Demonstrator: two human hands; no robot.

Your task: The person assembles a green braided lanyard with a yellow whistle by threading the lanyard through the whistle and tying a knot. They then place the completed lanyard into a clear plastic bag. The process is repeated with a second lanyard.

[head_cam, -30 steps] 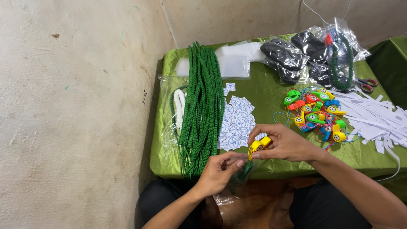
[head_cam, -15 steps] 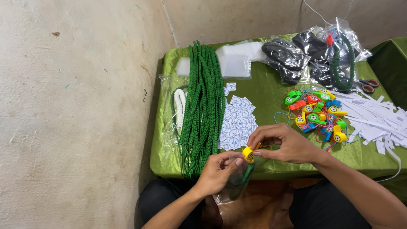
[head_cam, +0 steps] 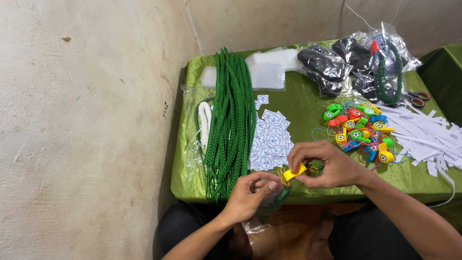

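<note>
Pinching a yellow whistle [head_cam: 294,172] at the tabletop's [head_cam: 308,103] near edge, the right hand [head_cam: 323,164] steadies it while the left hand [head_cam: 251,194], fingers closed on a clear plastic bag [head_cam: 267,204], seemingly prepares bagging; next needs the bag's mouth opened.

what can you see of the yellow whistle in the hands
The yellow whistle looks like small glossy plastic, tilted, mouthpiece end up to the right. The right hand pinches it from above; the left hand touches its lower end, where a thin yellow cord loops. It hangs just over the near edge of the green table.
</note>
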